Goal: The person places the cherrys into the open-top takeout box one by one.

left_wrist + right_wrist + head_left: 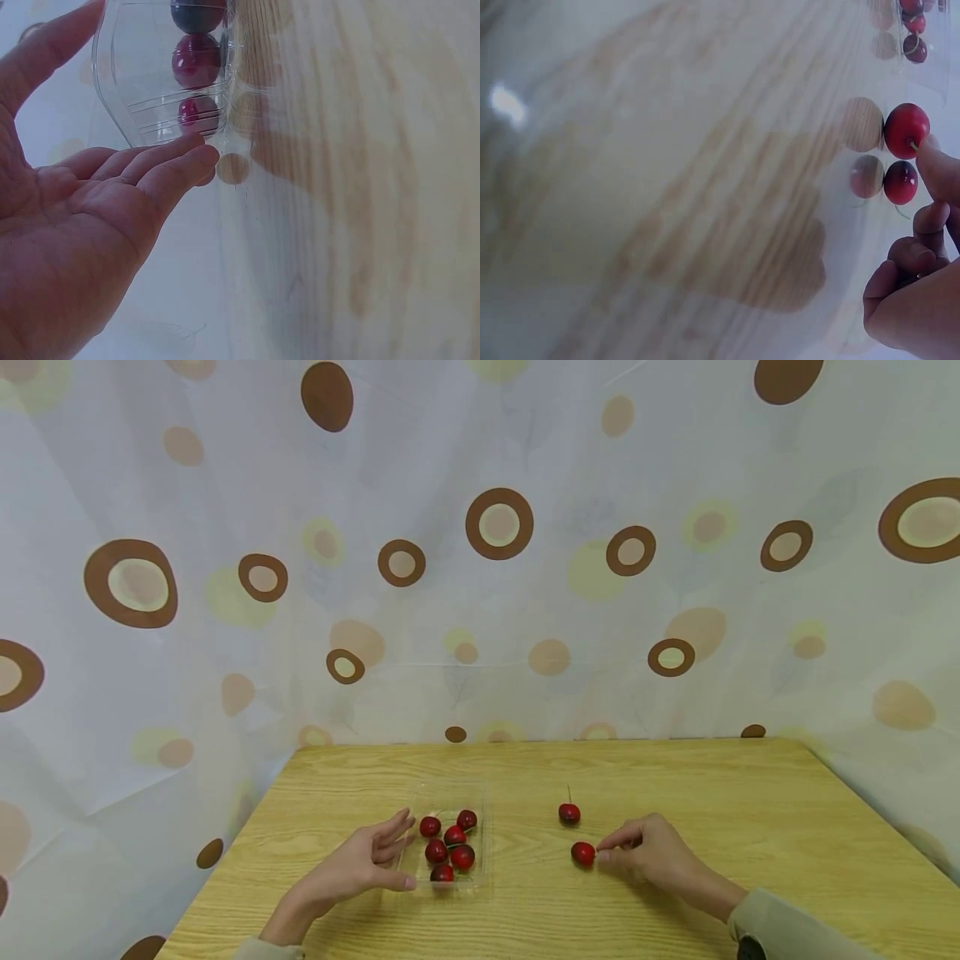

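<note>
A clear plastic box [482,843] holds several dark red cherries [462,857]. My left hand [363,862] stands at its left side with thumb and fingers spread; in the left wrist view the fingertips [201,156] are at the box's wall. To the right, my right hand [656,857] pinches the short stem of a single cherry [582,854] between thumb and index finger. That cherry [907,131] appears to rest on the table. Farther back lies another cherry [569,814], its stem pointing away from me.
The wood-grain table [712,793] has a glossy top that mirrors the cherries. A white curtain [480,610] with brown and yellow dots hangs behind it and along both sides.
</note>
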Demonstrator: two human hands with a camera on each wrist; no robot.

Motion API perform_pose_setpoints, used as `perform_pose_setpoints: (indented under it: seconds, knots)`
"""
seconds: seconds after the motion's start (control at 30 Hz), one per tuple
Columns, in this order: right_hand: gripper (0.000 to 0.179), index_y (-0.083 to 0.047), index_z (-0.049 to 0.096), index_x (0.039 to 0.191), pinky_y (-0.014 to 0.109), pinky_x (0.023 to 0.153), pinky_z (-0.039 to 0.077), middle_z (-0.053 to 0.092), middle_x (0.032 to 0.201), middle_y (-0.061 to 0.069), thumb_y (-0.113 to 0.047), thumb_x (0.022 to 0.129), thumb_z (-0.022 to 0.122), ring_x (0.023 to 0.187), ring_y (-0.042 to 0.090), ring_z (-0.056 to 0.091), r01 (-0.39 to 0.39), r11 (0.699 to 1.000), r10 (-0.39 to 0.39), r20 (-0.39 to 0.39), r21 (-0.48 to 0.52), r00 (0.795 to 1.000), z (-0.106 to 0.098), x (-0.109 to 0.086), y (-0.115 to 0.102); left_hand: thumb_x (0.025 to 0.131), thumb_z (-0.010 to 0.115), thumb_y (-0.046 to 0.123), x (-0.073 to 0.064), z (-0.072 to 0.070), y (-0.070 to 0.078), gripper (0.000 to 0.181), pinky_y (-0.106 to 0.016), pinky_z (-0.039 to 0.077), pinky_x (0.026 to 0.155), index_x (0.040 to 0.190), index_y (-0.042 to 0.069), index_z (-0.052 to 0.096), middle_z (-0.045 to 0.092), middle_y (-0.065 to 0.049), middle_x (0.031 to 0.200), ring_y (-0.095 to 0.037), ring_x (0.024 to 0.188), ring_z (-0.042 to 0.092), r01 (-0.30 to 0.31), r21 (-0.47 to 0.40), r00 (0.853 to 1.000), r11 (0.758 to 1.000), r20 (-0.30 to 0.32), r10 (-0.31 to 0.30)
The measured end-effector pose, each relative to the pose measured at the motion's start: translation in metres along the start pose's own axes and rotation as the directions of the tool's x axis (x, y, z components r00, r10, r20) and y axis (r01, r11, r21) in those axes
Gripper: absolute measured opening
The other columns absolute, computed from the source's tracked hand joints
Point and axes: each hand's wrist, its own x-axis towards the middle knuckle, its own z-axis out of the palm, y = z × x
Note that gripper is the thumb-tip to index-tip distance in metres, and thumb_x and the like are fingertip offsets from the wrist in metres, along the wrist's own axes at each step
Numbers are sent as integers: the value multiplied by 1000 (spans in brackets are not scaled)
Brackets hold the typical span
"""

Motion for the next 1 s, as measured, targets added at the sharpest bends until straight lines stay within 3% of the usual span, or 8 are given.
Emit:
perform_pose_setpoints:
  seconds: [0.33, 0.57, 0.87, 1.0]
  knots:
    - [11, -3, 84, 100, 27, 60, 41, 71, 87, 4, -11, 94, 81, 72, 19, 49, 42, 999, -42, -10, -17, 999, -5, 5, -9, 99, 75, 9, 0, 1, -1, 100, -46, 28, 122, 166, -6, 3, 8, -31, 170, -44, 154, 23, 8, -7, 1000, 1000, -2, -8]
    - [12, -6, 85, 99, 29, 61, 43, 70, 86, 4, -15, 94, 81, 72, 19, 51, 75, 997, -75, -2, -27, 997, -5, 17, -28, 99, 75, 9, 0, 0, 1, 99, -54, 26, 123, 165, -7, 3, 8, -32, 170, -46, 154, 22, 2, -1, 1000, 1000, -3, -2]
    - [16, -2, 84, 105, 31, 61, 49, 70, 88, 6, -15, 96, 80, 74, 23, 56, 140, 987, -143, 43, 74, 989, 15, 39, -64, 99, 75, 8, 0, 0, 0, 99, -55, 26, 122, 165, -7, 2, 8, -32, 169, -46, 154, 22, 4, 1, 1000, 1000, -6, -4]
    - [14, -5, 85, 103, 31, 59, 45, 69, 86, 5, -16, 97, 79, 70, 21, 52, 172, 983, -174, 43, 58, 984, 29, 51, -78, 99, 75, 9, 0, 0, 1, 99, -56, 25, 122, 165, -7, 3, 8, -32, 169, -46, 154, 22, 8, 5, 1000, 1000, -9, -8]
